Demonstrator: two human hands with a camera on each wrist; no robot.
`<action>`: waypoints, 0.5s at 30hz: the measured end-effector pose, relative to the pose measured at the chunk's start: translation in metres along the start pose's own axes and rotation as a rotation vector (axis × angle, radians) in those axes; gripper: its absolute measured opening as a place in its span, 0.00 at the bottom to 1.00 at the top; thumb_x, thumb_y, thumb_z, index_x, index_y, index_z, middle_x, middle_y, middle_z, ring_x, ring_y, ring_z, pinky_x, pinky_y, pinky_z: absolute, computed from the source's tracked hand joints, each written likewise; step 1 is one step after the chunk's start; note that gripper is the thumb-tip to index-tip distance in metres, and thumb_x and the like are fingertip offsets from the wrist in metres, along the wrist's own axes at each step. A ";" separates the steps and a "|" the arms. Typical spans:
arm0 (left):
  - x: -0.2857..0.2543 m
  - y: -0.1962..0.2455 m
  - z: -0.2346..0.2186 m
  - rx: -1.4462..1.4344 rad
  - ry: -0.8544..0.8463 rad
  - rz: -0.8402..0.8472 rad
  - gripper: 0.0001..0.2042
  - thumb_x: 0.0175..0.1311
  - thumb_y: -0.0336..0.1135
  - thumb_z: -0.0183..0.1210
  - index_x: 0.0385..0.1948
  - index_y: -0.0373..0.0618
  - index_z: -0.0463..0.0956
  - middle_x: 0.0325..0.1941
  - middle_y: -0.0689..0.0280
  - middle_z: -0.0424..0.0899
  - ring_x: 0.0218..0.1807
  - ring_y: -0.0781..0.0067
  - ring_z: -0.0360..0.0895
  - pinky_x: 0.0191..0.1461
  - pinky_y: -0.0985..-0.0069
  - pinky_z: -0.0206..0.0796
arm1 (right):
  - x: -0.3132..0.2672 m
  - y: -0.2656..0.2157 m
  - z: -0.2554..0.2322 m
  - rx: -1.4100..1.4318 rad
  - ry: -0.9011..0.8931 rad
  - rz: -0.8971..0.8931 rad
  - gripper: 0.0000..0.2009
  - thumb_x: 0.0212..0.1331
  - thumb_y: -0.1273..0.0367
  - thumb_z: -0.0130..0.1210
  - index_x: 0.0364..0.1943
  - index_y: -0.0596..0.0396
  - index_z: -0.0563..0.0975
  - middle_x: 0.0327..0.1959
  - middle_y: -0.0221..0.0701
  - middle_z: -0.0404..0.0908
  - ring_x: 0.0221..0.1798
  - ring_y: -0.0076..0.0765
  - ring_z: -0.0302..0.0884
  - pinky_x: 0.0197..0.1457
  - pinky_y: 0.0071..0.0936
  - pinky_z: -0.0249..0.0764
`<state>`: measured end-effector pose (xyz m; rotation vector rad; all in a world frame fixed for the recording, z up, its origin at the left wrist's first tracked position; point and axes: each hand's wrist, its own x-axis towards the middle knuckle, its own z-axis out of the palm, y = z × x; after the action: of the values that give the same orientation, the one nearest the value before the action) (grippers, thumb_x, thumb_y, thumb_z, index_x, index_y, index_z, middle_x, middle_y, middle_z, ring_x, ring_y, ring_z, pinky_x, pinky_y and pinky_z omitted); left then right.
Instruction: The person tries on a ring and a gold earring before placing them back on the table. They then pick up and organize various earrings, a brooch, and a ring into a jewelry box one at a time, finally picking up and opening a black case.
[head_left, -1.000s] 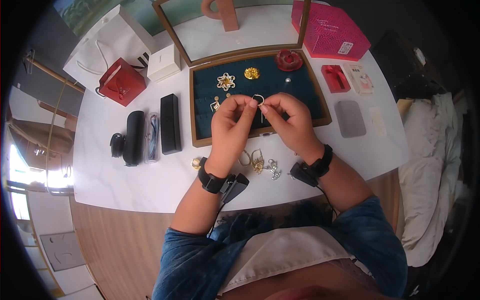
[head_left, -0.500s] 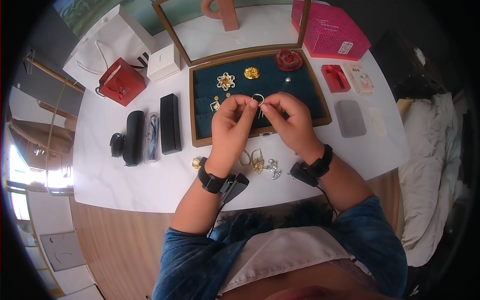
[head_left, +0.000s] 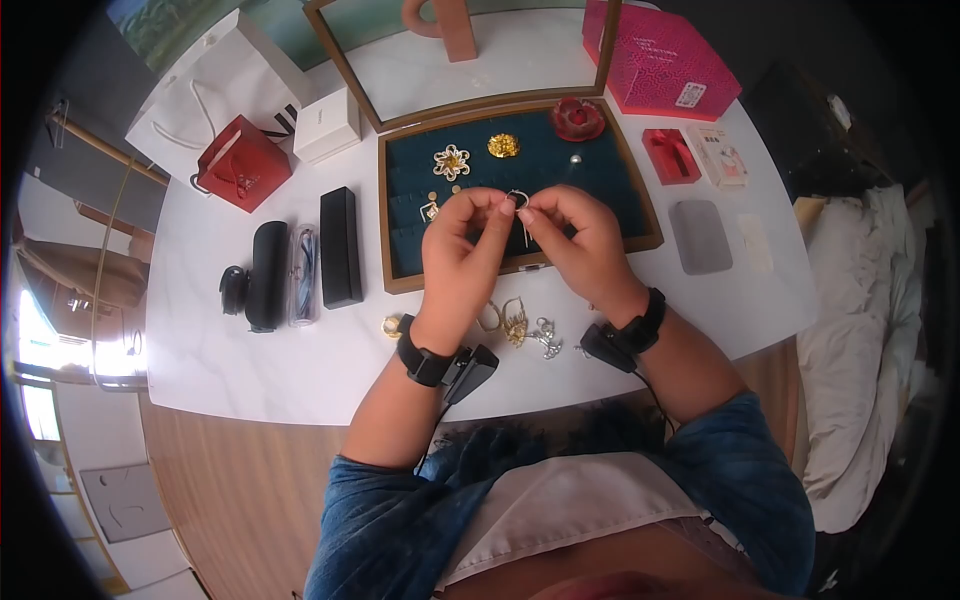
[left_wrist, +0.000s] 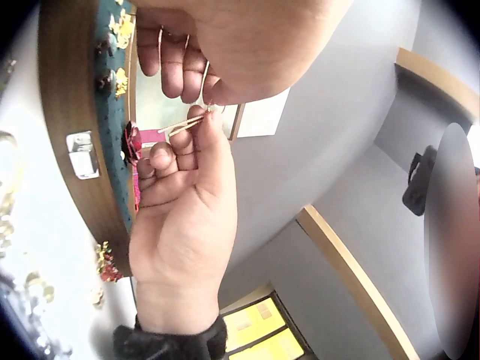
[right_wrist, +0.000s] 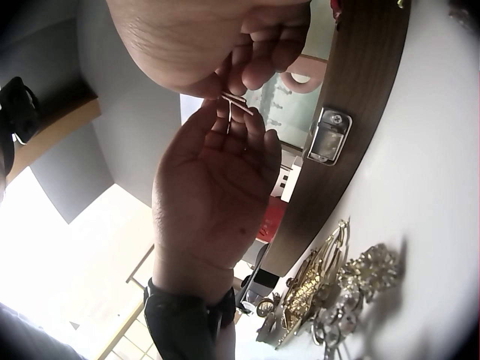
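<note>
Over the open wooden jewelry box point(head_left: 655, 243), my left hand point(head_left: 462, 248) and right hand point(head_left: 585, 245) meet fingertip to fingertip. Between them is a thin gold hoop earring point(head_left: 523, 196), pinched by thumb and forefinger on both sides. Slim bars point(left_wrist: 180, 126) dangle from the earring in the left wrist view. My fingertips hide part of the hoop. On the box's teal lining lie a pearl flower brooch point(head_left: 452, 162), a gold brooch point(head_left: 503, 146), a red flower ornament point(head_left: 578, 120), a pearl point(head_left: 575, 160) and a square-drop earring point(head_left: 430, 212).
The glass lid point(head_left: 470, 75) stands raised behind. Gold and silver jewelry point(head_left: 515, 325) lies before the box. Left are a long black case point(head_left: 341, 248), a glasses case point(head_left: 267, 275) and a red bag point(head_left: 243, 165); right, a grey pad point(head_left: 701, 238) and a red gift box point(head_left: 672, 158).
Both hands stay in nearly the same place. The earring turns slightly between the fingertips and its hanging bars swing a little.
</note>
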<state>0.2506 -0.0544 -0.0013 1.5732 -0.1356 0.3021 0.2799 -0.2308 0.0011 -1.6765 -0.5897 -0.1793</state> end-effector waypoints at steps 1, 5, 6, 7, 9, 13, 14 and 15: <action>0.000 0.000 0.000 -0.004 0.001 0.000 0.06 0.78 0.28 0.64 0.50 0.38 0.82 0.50 0.67 0.88 0.53 0.80 0.82 0.62 0.79 0.72 | 0.000 0.000 0.000 -0.009 -0.002 0.000 0.05 0.73 0.71 0.64 0.42 0.60 0.82 0.38 0.27 0.83 0.36 0.18 0.80 0.40 0.20 0.76; 0.000 0.000 -0.001 0.002 -0.004 0.005 0.06 0.78 0.28 0.64 0.50 0.38 0.82 0.50 0.67 0.88 0.53 0.80 0.82 0.62 0.78 0.72 | 0.000 0.001 0.000 -0.004 0.005 -0.005 0.05 0.73 0.71 0.64 0.43 0.59 0.82 0.38 0.27 0.83 0.37 0.18 0.81 0.41 0.20 0.76; 0.000 0.001 -0.001 0.006 -0.004 0.006 0.06 0.77 0.28 0.64 0.50 0.38 0.82 0.50 0.67 0.88 0.53 0.80 0.82 0.62 0.78 0.72 | 0.001 0.001 0.001 0.001 0.010 -0.002 0.05 0.73 0.71 0.64 0.44 0.59 0.82 0.39 0.27 0.83 0.37 0.18 0.81 0.42 0.20 0.76; 0.000 0.001 -0.001 0.009 -0.004 0.007 0.06 0.77 0.28 0.64 0.50 0.38 0.82 0.50 0.67 0.88 0.53 0.80 0.82 0.62 0.78 0.72 | 0.001 0.001 0.001 0.005 0.015 0.001 0.05 0.73 0.71 0.64 0.44 0.59 0.82 0.39 0.27 0.83 0.38 0.18 0.81 0.42 0.20 0.76; 0.000 0.003 0.000 0.017 -0.006 0.013 0.06 0.77 0.28 0.64 0.50 0.38 0.82 0.49 0.67 0.88 0.52 0.80 0.81 0.62 0.78 0.72 | 0.001 0.001 0.001 -0.010 0.026 -0.015 0.05 0.73 0.72 0.64 0.45 0.59 0.82 0.40 0.27 0.84 0.38 0.18 0.82 0.42 0.20 0.77; 0.000 0.002 0.000 0.014 -0.011 0.013 0.06 0.77 0.28 0.64 0.50 0.38 0.82 0.49 0.67 0.88 0.52 0.81 0.81 0.62 0.79 0.72 | 0.001 0.004 0.001 0.003 0.026 -0.012 0.05 0.72 0.72 0.64 0.45 0.59 0.82 0.41 0.28 0.84 0.39 0.19 0.82 0.43 0.21 0.77; 0.000 0.001 0.000 0.016 -0.012 0.015 0.06 0.77 0.28 0.64 0.49 0.38 0.82 0.49 0.67 0.88 0.52 0.81 0.81 0.61 0.79 0.72 | 0.001 0.003 0.001 -0.004 0.028 -0.019 0.05 0.72 0.72 0.64 0.45 0.59 0.82 0.41 0.28 0.84 0.39 0.19 0.82 0.43 0.21 0.77; 0.000 0.001 0.000 0.018 -0.013 0.017 0.06 0.77 0.28 0.64 0.49 0.38 0.82 0.49 0.68 0.88 0.52 0.81 0.81 0.61 0.79 0.72 | 0.002 0.002 0.001 -0.010 0.030 -0.025 0.05 0.72 0.72 0.64 0.45 0.59 0.82 0.41 0.28 0.84 0.39 0.19 0.82 0.43 0.21 0.77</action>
<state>0.2504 -0.0541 -0.0006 1.5927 -0.1571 0.3070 0.2818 -0.2295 0.0003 -1.6740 -0.5884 -0.2249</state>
